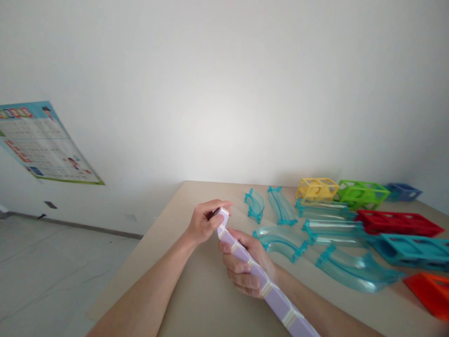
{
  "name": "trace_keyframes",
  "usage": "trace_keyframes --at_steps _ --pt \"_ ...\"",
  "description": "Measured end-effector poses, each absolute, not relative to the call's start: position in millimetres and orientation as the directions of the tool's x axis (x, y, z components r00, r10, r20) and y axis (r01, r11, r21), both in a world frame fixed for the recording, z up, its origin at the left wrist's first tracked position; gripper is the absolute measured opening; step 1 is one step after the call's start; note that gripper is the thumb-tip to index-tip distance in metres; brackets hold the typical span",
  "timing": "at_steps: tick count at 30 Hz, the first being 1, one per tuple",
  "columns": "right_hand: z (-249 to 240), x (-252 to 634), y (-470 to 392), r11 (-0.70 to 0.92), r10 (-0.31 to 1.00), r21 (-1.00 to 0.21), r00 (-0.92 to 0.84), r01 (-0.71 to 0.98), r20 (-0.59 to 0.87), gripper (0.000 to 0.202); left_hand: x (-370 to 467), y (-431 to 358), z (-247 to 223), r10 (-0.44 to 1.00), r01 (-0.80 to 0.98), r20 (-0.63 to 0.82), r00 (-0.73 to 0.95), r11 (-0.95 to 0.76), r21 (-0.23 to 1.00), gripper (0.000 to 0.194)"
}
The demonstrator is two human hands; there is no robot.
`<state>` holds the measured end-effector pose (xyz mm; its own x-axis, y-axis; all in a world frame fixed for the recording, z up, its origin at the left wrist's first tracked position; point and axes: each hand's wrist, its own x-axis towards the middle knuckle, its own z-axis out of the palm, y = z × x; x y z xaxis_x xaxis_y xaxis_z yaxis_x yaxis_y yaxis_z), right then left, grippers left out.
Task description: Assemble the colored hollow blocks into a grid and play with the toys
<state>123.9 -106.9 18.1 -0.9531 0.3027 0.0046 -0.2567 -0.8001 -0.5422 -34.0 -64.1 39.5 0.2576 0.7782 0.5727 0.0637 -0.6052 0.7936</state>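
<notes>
A long chain of pale purple segments with cream joints [276,300] runs from the middle of the view down to the lower right edge. My left hand [206,222] pinches its far end between thumb and fingers. Just below and to the right, my right hand [247,264] wraps its fingers round the chain. The near end of the chain runs out of view at the bottom. Both hands are above the beige table [196,290].
Clear teal track pieces, curved [280,241] and straight [333,228], lie right of my hands. Beyond them stand yellow [316,189], green [363,194] and blue [403,192] frames. Red [400,223], teal [417,251] and orange [433,292] pieces lie at the right. A poster [45,142] hangs left.
</notes>
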Motion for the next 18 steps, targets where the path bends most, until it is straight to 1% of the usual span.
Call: trace_keyframes --at_steps 1,3,4,5,6,7,8,9,10,12,14,16,18 --pt "19 122 -109 -0.764 0.375 -0.579 -0.926 -0.283 -0.043 0.042 -33 -63 40 0.786 0.074 0.575 0.228 -0.603 0.795 0.037" --pt "22 119 -113 -0.637 0.581 -0.684 -0.804 -0.356 -0.123 0.040 -32 -59 40 0.834 0.071 0.545 0.089 -0.551 0.832 0.034" --pt "23 117 -114 -0.548 0.686 -0.744 -0.714 -0.382 -0.139 0.040 -32 -56 39 0.877 0.033 0.481 0.002 -0.481 0.876 0.034" --pt "24 117 -115 -0.455 0.771 -0.801 -0.622 -0.388 -0.137 0.040 -32 -54 39 0.927 -0.038 0.372 -0.052 -0.374 0.927 0.036" --pt "24 116 -115 -0.376 0.827 -0.849 -0.548 -0.370 -0.127 0.041 -32 -52 39 0.972 -0.127 0.232 -0.046 -0.236 0.963 0.042" --pt "24 116 -113 -0.322 0.859 -0.886 -0.496 -0.334 -0.125 0.043 -31 -50 40 0.995 -0.210 0.095 0.020 -0.089 0.974 0.050" --pt "23 116 -112 -0.289 0.880 -0.913 -0.456 -0.288 -0.134 0.044 -31 -50 41 0.992 -0.265 -0.010 0.127 0.044 0.963 0.057" --pt "21 117 -110 -0.260 0.896 -0.937 -0.420 -0.233 -0.144 0.045 -30 -51 42 0.969 -0.293 -0.068 0.238 0.139 0.946 0.062" --pt "20 117 -107 -0.226 0.911 -0.958 -0.385 -0.175 -0.145 0.047 -29 -52 43 0.941 -0.308 -0.086 0.328 0.193 0.932 0.064" --pt "16 118 -104 -0.139 0.939 -0.987 -0.328 -0.075 -0.107 0.050 -24 -56 43 0.909 -0.325 -0.072 0.410 0.219 0.920 0.062" --pt "14 118 -102 -0.054 0.952 -0.998 -0.301 0.023 -0.059 0.052 -19 -58 39 0.920 -0.294 -0.084 0.382 0.207 0.933 0.055" --pt "14 119 -103 -0.023 0.953 -0.991 -0.298 0.129 -0.061 0.054 -15 -57 29 0.972 -0.215 -0.070 0.225 0.119 0.969 0.047" --pt "15 118 -105 0.003 0.952 -0.975 -0.298 0.222 -0.064 0.055 -12 -55 18 0.999 -0.135 0.039 -0.008 -0.040 0.990 0.040"
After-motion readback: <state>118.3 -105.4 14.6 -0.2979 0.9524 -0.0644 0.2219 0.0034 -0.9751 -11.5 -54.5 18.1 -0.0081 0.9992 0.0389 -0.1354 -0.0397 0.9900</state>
